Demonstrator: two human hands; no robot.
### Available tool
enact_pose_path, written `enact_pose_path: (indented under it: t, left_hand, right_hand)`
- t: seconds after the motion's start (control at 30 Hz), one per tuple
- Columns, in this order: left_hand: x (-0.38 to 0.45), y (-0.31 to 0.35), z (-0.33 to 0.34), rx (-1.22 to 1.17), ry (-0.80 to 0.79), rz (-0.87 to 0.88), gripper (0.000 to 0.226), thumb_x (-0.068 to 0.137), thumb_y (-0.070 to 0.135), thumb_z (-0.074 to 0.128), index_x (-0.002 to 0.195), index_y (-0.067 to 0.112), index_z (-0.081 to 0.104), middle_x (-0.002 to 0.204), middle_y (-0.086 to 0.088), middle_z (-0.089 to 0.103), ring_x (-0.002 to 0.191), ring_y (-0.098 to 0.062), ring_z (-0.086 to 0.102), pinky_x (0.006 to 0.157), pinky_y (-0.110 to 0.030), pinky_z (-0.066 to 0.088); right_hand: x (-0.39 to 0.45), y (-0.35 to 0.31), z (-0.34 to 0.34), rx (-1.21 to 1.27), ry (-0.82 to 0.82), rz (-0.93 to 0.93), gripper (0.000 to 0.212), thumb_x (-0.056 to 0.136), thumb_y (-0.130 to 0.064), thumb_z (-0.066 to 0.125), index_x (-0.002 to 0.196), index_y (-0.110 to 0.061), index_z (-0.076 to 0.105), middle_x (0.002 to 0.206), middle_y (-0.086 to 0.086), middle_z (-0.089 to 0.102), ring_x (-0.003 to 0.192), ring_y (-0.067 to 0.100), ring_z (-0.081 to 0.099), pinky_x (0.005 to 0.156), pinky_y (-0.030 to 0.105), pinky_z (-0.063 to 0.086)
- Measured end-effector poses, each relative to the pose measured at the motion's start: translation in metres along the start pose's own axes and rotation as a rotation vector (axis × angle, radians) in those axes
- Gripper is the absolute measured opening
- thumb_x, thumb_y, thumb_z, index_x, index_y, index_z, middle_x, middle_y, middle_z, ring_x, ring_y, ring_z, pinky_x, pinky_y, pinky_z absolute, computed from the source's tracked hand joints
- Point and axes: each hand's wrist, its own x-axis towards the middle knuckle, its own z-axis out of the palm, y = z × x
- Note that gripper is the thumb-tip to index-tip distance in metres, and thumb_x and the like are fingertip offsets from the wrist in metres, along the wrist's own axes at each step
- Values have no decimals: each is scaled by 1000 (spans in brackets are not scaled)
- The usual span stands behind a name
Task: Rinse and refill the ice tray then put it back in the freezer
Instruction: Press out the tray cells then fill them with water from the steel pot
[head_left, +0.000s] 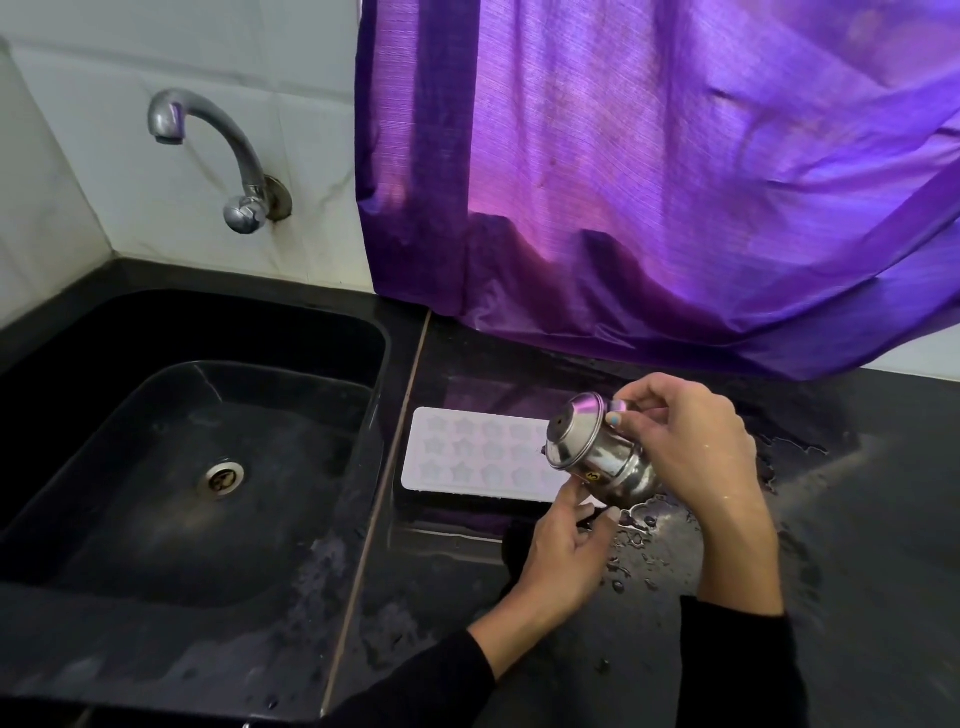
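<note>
A white ice tray (467, 457) with star-shaped cells lies flat on the black counter just right of the sink. My right hand (691, 447) grips a small steel pot (597, 449) with a lid, tilted on its side with the lid toward the tray, above the tray's right end. My left hand (563, 545) pinches the tray's near right corner, its index finger touching the pot's underside. The pot and my hands hide the tray's right end.
A black sink (197, 452) with a round drain (222, 479) fills the left side, under a chrome tap (208, 150) on the tiled wall. A purple curtain (675, 171) hangs down onto the counter's back edge. Water drops (644, 540) lie on the counter near my hands.
</note>
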Motion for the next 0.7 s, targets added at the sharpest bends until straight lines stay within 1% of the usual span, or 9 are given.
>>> enact_pose_path:
  t: [0.13, 0.3, 0.4, 0.47, 0.57, 0.7]
  left_hand:
    - [0, 1, -1, 11, -7, -2, 45, 91, 29, 52, 135, 27, 44, 129, 13, 57, 121, -2, 51, 89, -25, 51]
    - [-1, 1, -2, 15, -16, -10, 51, 87, 38, 52, 136, 30, 43, 130, 15, 57, 120, -2, 51, 92, -31, 51]
    - [-1, 2, -3, 9, -21, -10, 46, 91, 34, 53, 135, 32, 42, 131, 16, 55, 121, -1, 50, 92, -29, 51]
    - [-2, 4, -3, 2, -20, -16, 42, 92, 31, 53, 132, 37, 42, 130, 17, 55, 121, 1, 49, 91, -26, 51]
    - [-2, 7, -5, -12, -14, -24, 39, 91, 32, 52, 125, 45, 42, 129, 18, 56, 120, 1, 50, 92, -28, 50]
    - [-2, 9, -5, -19, 1, -22, 36, 92, 29, 53, 120, 49, 41, 130, 18, 54, 119, 1, 50, 93, -28, 50]
  right_hand:
    - [0, -1, 0, -1, 0, 1, 6, 82, -37, 70, 84, -36, 65, 77, -19, 66, 85, 11, 63, 77, 35, 48]
    - [0, 0, -1, 14, 3, 5, 6, 81, -36, 71, 83, -36, 65, 76, -19, 65, 83, 10, 63, 77, 36, 49]
    - [0, 2, -1, 34, 3, 12, 7, 81, -35, 72, 82, -37, 65, 79, -18, 66, 83, 9, 63, 78, 37, 50]
    - [0, 3, -2, 52, 9, 16, 7, 81, -33, 72, 81, -36, 65, 79, -18, 67, 83, 8, 63, 78, 37, 50]
    - [1, 7, -3, 76, 20, 33, 7, 81, -32, 72, 82, -36, 66, 81, -17, 68, 84, 8, 64, 78, 36, 50]
    - [1, 9, -5, 114, 29, 34, 6, 82, -34, 72, 84, -35, 66, 84, -16, 68, 87, 8, 63, 79, 37, 50]
